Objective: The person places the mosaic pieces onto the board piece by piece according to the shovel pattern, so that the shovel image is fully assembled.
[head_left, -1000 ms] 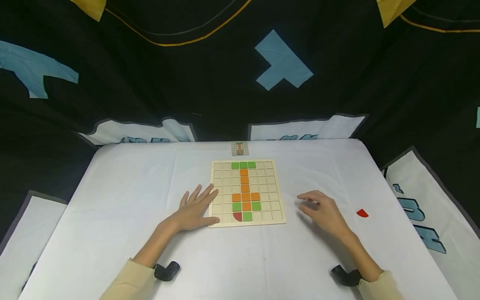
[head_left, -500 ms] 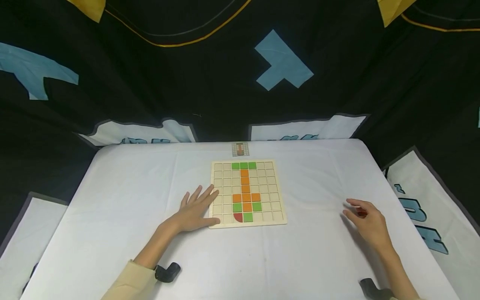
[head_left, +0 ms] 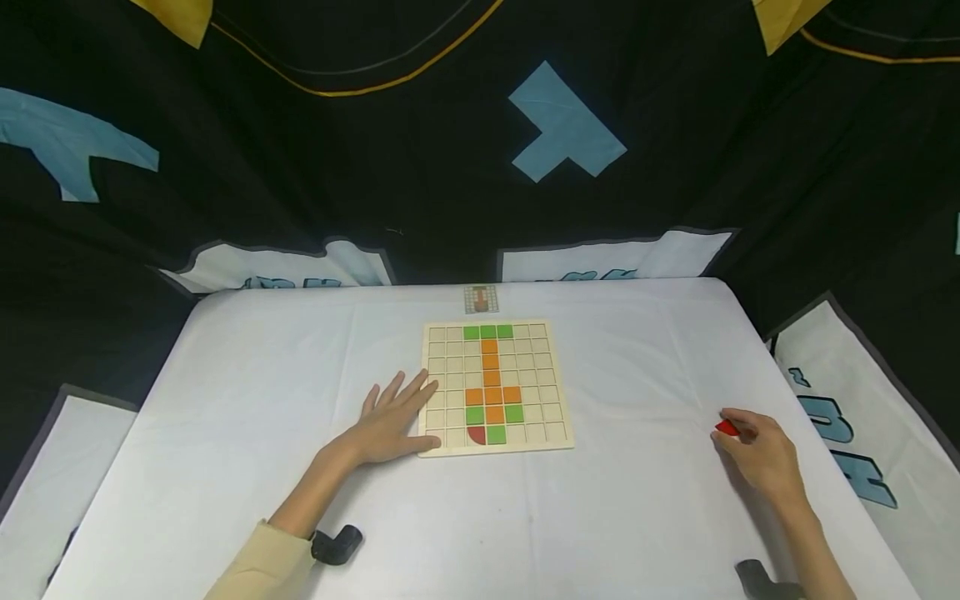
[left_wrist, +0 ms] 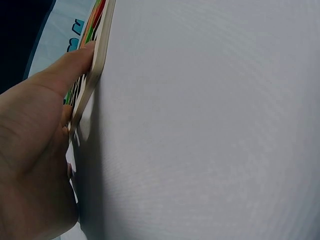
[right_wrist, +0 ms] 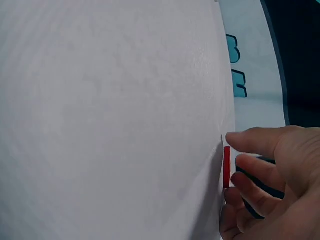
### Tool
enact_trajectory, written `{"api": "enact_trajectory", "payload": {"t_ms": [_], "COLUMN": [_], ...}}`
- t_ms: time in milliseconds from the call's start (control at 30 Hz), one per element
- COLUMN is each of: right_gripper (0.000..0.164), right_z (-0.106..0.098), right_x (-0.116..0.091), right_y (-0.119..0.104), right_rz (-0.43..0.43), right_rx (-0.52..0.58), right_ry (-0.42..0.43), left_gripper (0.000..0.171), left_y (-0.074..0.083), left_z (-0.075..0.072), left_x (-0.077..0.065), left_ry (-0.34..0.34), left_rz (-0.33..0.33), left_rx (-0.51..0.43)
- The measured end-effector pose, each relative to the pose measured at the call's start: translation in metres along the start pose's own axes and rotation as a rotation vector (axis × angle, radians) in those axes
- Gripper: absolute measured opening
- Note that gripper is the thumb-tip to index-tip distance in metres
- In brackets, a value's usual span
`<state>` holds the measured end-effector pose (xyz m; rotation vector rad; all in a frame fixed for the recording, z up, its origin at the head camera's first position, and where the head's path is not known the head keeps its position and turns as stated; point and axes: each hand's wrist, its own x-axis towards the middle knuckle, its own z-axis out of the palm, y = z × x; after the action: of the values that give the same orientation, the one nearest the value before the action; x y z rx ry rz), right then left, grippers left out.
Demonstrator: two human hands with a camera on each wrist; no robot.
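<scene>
A square wooden grid board (head_left: 532,364) lies mid-table, with green, orange and dark red tiles set in some of its cells. Spread along its left side is my left hand (head_left: 386,425), fingers straight, thumb and fingertips resting on the edge; the left wrist view shows the thumb on the board's rim (left_wrist: 102,50). Far to the right, my right hand (head_left: 765,457) has thumb and fingers around a bright red quarter-circle tile (head_left: 726,427). In the right wrist view that red tile (right_wrist: 227,167) shows edge-on between thumb and fingertips, close over the white cloth.
A small pattern card (head_left: 481,298) lies behind the board near the table's back edge. White cloth (head_left: 622,517) covers the table. A black curtain (head_left: 420,183) with blue and yellow patches hangs behind it. The table's right edge (head_left: 810,421) runs close past my right hand.
My right hand has moved right from beside the board to the red quarter-circle tile, and its fingers have closed in around it. The left hand has stayed on the board's edge.
</scene>
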<state>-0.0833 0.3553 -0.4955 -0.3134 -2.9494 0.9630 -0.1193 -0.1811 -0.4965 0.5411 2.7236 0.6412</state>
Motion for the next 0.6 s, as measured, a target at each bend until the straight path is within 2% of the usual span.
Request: {"api": "enact_trajectory", "payload": {"t_ms": [233,600], "right_gripper": [0.035,0.033], "right_z": [-0.0060,-0.0085], "right_x": [0.0060,0.0087], "right_y": [0.0045,0.0024], "right_rz": [0.078,-0.012], "right_rx": [-0.048,-0.061], "right_ry": [0.012,-0.037], "left_gripper": [0.092,0.092], "left_y": [0.0013,0.0003], "left_z": [-0.0003,0.0007], "left_x": [-0.0010,-0.0006], "left_ry": [-0.003,-0.003], "left_rz": [-0.001,-0.004], "left_rx": [0.002,0.004]}}
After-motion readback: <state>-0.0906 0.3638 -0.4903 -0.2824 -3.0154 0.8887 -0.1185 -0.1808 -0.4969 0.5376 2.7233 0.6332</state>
